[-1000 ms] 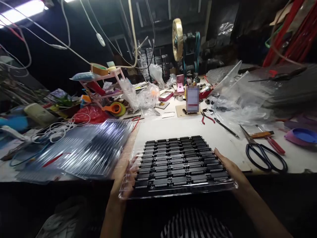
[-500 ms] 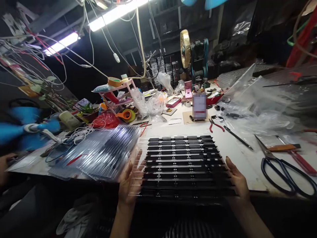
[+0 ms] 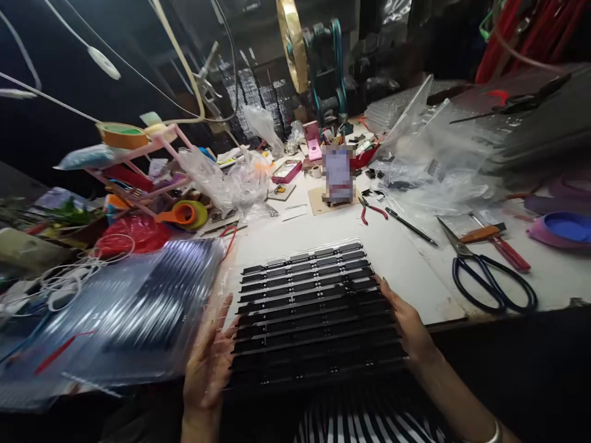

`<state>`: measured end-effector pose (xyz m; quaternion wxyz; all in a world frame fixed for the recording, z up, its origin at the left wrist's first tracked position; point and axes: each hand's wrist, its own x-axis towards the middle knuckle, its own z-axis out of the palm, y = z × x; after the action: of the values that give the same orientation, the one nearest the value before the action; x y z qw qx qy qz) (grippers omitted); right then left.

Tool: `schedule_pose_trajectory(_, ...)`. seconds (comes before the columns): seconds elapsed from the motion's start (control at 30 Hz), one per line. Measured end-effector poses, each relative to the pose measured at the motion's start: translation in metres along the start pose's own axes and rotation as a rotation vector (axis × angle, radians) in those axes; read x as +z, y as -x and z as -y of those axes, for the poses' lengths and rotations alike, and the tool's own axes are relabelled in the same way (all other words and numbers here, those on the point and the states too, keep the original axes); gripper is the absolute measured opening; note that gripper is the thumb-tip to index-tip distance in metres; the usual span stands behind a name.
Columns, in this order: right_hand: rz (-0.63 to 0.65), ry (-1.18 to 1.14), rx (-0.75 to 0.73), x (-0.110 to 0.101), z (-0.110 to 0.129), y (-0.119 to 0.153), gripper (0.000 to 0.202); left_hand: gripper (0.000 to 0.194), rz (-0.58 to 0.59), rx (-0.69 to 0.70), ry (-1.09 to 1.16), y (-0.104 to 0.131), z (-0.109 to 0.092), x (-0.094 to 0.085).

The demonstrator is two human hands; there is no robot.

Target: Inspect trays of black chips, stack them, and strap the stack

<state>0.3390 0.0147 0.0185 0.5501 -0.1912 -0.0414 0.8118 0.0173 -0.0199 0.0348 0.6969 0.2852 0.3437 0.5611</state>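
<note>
Both hands hold a clear plastic tray [image 3: 229,278] by its two sides, over the front edge of the table. Several rows of narrow black strip-like parts [image 3: 305,301] lie across it; their exact kind cannot be made out. My left hand [image 3: 207,360] is closed on the left side, with some fingers under the clear plastic. My right hand [image 3: 409,326] grips the right side, its thumb along the edge. To the left of my left hand lies a stack of ribbed clear trays [image 3: 152,307], blurred in places.
On the right lie large scissors [image 3: 484,271], pliers [image 3: 372,210] and a black pen [image 3: 410,226]. Behind them are clear plastic bags [image 3: 429,172]. A pink rack [image 3: 152,147] and an orange scoop [image 3: 182,214] stand back left, near a white cable [image 3: 69,277]. A phone-like screen [image 3: 338,172] stands at mid-table.
My view has turned right and downward, so the table things sit further left and higher. The blue fan and ceiling lights have left view. Both hands keep hold of the tray, now slightly tilted.
</note>
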Motion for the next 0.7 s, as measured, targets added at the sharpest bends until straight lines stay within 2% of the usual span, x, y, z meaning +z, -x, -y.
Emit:
schedule_pose_trajectory(0.1, -0.075, 0.028, -0.036, -0.002, -0.001, -0.007, 0.034, 0.051, -0.004, -0.011, 0.041, -0.01, 0.003, -0.012)
schedule_pose_trajectory(0.23, -0.16, 0.026, 0.008, -0.004, 0.0, -0.014, 0.035, 0.052, 0.013, -0.025, 0.134, -0.018, 0.008, -0.021)
schedule_pose_trajectory(0.37, -0.187, -0.008, 0.051, -0.002, 0.001, -0.018, 0.036, 0.051, 0.064, -0.037, 0.228, -0.023, 0.011, -0.026)
schedule_pose_trajectory(0.5, -0.225, -0.043, 0.105, 0.002, 0.002, -0.02, 0.035, 0.052, 0.065, -0.038, 0.279, -0.025, 0.012, -0.03)
schedule_pose_trajectory(0.6, -0.332, -0.055, 0.15, 0.004, 0.004, -0.02, 0.032, 0.051, 0.053, -0.035, 0.319, -0.024, 0.014, -0.032)
schedule_pose_trajectory(0.7, -0.517, -0.01, 0.144, 0.003, 0.006, -0.017, 0.026, 0.052, 0.002, -0.04, 0.303, -0.022, 0.015, -0.03)
